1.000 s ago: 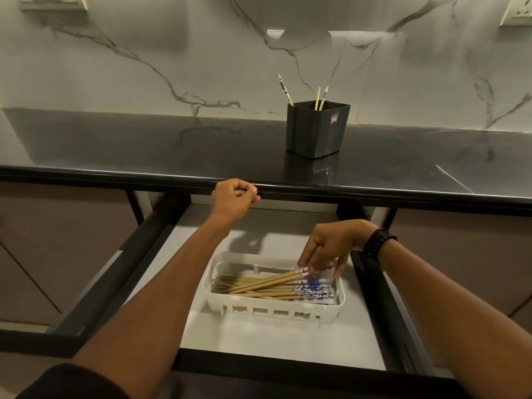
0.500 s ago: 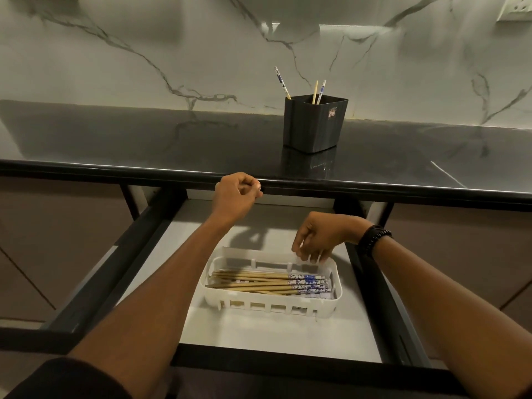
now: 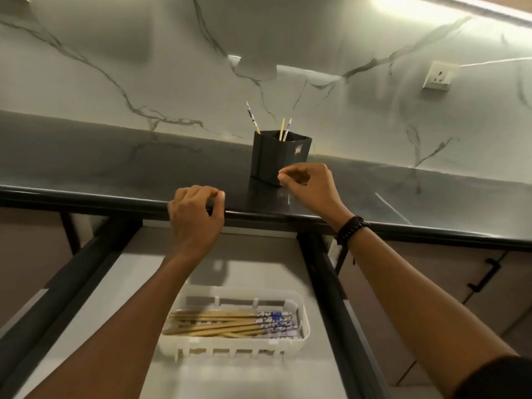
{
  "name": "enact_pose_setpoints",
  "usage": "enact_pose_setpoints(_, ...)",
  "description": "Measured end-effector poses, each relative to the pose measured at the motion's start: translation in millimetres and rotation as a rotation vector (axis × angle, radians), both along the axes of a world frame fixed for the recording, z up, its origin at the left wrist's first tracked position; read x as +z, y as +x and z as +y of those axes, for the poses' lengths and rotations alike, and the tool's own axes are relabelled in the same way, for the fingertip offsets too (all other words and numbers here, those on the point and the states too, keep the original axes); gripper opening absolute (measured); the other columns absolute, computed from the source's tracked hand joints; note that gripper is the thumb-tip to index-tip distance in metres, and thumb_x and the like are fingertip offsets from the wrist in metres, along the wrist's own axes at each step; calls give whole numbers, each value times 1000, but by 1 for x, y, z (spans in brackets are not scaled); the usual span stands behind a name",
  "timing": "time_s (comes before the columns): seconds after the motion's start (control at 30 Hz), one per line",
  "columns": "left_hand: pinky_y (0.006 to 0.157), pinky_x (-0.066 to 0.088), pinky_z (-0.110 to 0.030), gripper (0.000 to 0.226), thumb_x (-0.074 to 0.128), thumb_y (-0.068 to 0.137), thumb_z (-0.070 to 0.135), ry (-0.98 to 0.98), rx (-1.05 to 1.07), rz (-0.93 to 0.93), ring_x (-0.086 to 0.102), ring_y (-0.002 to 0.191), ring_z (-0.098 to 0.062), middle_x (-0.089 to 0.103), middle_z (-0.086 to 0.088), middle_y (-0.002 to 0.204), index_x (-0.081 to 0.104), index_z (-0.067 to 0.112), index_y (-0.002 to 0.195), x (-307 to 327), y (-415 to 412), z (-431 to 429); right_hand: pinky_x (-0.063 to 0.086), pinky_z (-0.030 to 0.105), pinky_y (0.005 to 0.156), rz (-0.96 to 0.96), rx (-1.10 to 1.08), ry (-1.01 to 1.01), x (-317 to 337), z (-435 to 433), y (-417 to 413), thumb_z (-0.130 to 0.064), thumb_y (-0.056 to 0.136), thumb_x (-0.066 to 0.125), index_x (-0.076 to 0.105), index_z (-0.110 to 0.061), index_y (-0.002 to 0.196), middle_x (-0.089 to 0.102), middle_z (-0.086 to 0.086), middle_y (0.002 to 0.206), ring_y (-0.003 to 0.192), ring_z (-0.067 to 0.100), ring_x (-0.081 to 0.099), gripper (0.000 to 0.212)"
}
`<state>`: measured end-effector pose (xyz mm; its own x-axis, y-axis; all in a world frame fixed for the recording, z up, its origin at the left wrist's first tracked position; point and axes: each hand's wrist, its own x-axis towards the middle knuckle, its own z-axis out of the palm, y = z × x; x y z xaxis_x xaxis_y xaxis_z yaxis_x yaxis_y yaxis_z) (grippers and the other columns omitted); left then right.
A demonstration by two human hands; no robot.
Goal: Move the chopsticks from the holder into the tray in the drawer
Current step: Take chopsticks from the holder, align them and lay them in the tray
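the left hand (image 3: 195,217) curls on the counter (image 3: 86,156) edge, maybe to keep steady. most chopsticks (image 3: 230,325) lie in the white tray (image 3: 230,348) below. the right hand (image 3: 309,187), half shut and empty, is near the black holder (image 3: 270,156) with three sticks (image 3: 283,129).

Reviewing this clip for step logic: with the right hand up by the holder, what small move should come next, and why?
Probably lift the right hand over the black holder and pinch one of the three chopsticks that stick out. That hand looks empty, and the tray already holds a bundle.
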<state>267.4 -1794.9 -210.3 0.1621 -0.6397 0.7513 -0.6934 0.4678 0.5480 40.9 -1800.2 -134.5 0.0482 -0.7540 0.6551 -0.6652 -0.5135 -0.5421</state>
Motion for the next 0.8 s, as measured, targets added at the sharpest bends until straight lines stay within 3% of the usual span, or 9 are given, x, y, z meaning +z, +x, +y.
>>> enact_pose_setpoints(0.23,94,40,-42,15,57,95,24,46,-81,-24,57,108,-24,69,-3,100,68,14,99,-4,1,-10,55,27,85,78,-151,-59,55,-77,5,-19,87,69,76,-13,99,76,3,95,89,14,69,15)
enact_pose_setpoints(0.4,87,50,-48,17,61,92,24,41,-51,-39,64,80,-22,70,-2,82,68,12,102,-9,4,-24,55,31,87,145,-265,51,77,-126,-2,-5,87,56,74,-8,104,72,11,108,99,22,67,24)
enact_pose_setpoints(0.47,78,54,-48,18,62,92,24,62,-12,-19,63,71,-23,69,-3,74,69,11,103,-7,4,-27,53,28,82,157,-301,130,86,-140,-5,3,83,53,71,-4,107,67,15,115,102,26,64,31)
enact_pose_setpoints(0.53,71,55,-44,18,65,90,20,52,20,-16,62,66,-24,69,-5,71,71,11,104,-5,4,-29,50,25,77,191,-325,234,94,-151,-6,7,83,55,67,2,107,63,15,110,92,22,58,27)
enact_pose_setpoints(0.6,66,54,-41,18,67,88,18,48,39,-27,62,64,-25,69,-6,70,72,12,104,-3,3,-31,53,19,63,245,-345,359,102,-163,-5,6,86,55,62,3,87,59,12,90,74,18,53,8)
enact_pose_setpoints(0.67,60,50,-35,16,70,86,15,40,62,-35,62,61,-25,68,-7,67,73,12,101,-2,1,-35,47,16,48,281,-361,429,105,-175,-2,3,89,53,49,-5,68,52,7,73,65,16,52,22)
enact_pose_setpoints(0.73,57,48,-32,14,73,82,11,6,89,-58,61,56,-24,67,-6,63,75,11,96,-2,-1,-39,51,23,58,297,-363,493,105,-186,3,-1,90,54,49,-5,71,55,7,74,75,21,59,21)
enact_pose_setpoints(0.8,55,47,-29,13,74,80,9,-24,95,-71,59,53,-21,67,-4,61,75,10,93,-1,-3,-43,48,23,57,348,-357,556,104,-195,8,-7,92,54,56,-3,83,59,9,83,80,22,60,10)
